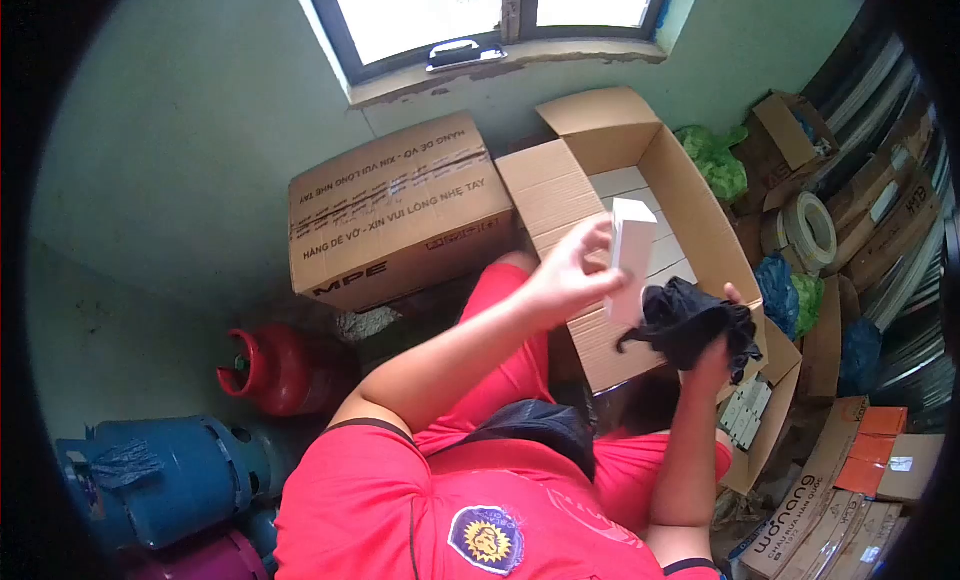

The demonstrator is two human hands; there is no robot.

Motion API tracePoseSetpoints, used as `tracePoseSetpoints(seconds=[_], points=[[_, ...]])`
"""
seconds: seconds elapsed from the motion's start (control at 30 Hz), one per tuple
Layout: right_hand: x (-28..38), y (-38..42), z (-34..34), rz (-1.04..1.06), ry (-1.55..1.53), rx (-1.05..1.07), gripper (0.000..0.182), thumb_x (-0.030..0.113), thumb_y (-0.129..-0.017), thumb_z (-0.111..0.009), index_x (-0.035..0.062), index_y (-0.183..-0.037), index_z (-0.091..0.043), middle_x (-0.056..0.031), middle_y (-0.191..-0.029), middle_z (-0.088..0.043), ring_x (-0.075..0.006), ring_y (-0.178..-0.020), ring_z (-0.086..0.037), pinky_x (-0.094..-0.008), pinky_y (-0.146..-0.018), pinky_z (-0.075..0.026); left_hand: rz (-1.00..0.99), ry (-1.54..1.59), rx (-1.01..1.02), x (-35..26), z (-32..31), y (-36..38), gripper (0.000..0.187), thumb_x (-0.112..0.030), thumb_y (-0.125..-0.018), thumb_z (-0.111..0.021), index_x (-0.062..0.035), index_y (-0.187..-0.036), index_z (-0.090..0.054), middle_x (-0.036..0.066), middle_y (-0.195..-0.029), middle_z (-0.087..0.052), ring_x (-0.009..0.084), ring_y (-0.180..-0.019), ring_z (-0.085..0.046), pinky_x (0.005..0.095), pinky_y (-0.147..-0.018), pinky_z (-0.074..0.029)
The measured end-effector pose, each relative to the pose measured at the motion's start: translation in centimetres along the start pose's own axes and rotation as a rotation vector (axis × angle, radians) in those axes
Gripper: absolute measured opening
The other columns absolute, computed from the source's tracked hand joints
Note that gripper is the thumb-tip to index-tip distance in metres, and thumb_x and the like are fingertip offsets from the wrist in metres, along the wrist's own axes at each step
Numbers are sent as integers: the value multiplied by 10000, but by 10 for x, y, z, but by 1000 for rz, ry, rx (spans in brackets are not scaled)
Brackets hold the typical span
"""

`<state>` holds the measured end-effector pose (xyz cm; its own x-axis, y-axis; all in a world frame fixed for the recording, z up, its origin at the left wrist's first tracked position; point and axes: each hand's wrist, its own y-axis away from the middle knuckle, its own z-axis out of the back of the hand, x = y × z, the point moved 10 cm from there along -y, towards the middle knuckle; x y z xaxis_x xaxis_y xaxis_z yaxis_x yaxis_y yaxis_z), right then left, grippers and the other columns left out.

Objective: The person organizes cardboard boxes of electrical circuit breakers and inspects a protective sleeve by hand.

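Observation:
My left hand (577,272) grips a slim white box (630,255) by its side, holding it upright over the open cardboard carton (545,185). In my right hand (712,365) is a bunched black cloth (690,322), its upper edge close by the lower end of the white box. Several more white boxes (625,185) lie in rows inside the carton, partly hidden behind the held box and the cloth. One carton flap stretches out beneath my hands.
A taped carton (400,205) stands left of the open one. Red (290,368) and blue gas cylinders (170,480) lie at lower left. Rightward are a smaller open box (745,415), a tape-like roll (808,230), green plastic bags (712,160) and flat cartons (810,510). A window (510,55) is ahead.

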<state>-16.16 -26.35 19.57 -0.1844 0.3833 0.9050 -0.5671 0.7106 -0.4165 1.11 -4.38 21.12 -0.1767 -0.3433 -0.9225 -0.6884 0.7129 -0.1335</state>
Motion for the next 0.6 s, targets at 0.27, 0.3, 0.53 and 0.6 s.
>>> tracePoseSetpoints(seconds=[0.27,0.3,0.53,0.6], points=[[-34,-22,80,-74,-201,-3,654,567,-966,-530,61,-1381,-542,-97,-1152,-628,-200,-970,-653,-342,-889,-552,-368,-678,-784,-140,239,80,758,-311,-801,-807,-25,-1424,-483,141,-1086,-642,222,-936,-690,346,-762,-592],[-39,-23,90,-5,-60,85,703,600,-941,-555,55,-1385,-542,-96,-1162,-626,-197,-968,-649,-342,-892,-546,-332,-853,-913,-149,279,99,801,-372,-787,-807,-11,-1425,-485,182,-1128,-636,291,-1023,-671,428,-877,-563],[-22,12,73,-254,678,216,399,48,-847,-715,-5,-1237,-654,-158,-1119,-714,-223,-1020,-679,-349,-925,-520,321,-1068,-1340,-152,502,194,781,-403,-741,-761,-40,-1393,-529,249,-1329,-596,399,-1245,-582,482,-1028,-495],[-28,23,56,-324,642,388,473,42,-824,-725,-20,-1285,-636,-162,-1157,-710,-226,-1076,-677,-344,-972,-505,400,-1145,-1382,-145,531,203,799,-417,-744,-764,-48,-1405,-508,246,-1312,-602,403,-1234,-588,484,-1036,-491]])
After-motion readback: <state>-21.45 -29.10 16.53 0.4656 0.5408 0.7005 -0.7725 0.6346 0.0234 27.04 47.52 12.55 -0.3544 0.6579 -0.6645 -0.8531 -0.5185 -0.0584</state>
